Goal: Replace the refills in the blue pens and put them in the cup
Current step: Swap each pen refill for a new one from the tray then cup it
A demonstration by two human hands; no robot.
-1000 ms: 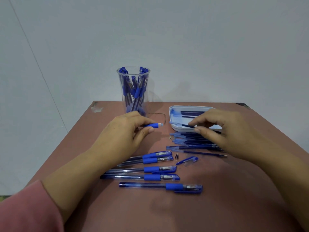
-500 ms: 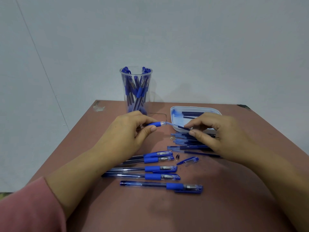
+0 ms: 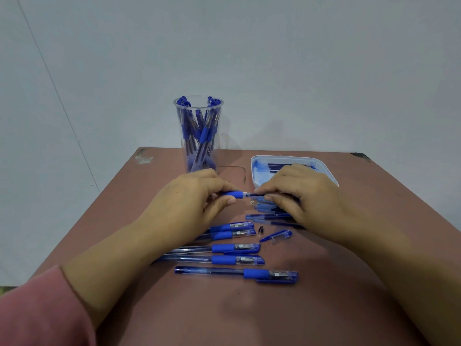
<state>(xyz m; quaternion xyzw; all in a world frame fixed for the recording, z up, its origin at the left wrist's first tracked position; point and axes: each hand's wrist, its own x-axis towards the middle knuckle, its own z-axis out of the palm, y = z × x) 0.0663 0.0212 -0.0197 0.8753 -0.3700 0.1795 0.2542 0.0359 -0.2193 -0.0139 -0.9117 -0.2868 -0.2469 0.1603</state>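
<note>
Head view: pinching the pen barrel (image 3: 233, 194) in the left hand (image 3: 189, 198) and the refill (image 3: 254, 195) in the right hand (image 3: 309, 193), in front of the cup (image 3: 180, 126) (already part-filled); could bend or jam if pushed in crooked.

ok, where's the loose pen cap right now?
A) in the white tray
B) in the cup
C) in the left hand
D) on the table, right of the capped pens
D: the loose cap lies on the table, just right of the row of capped pens, near a small metal tip.
</note>
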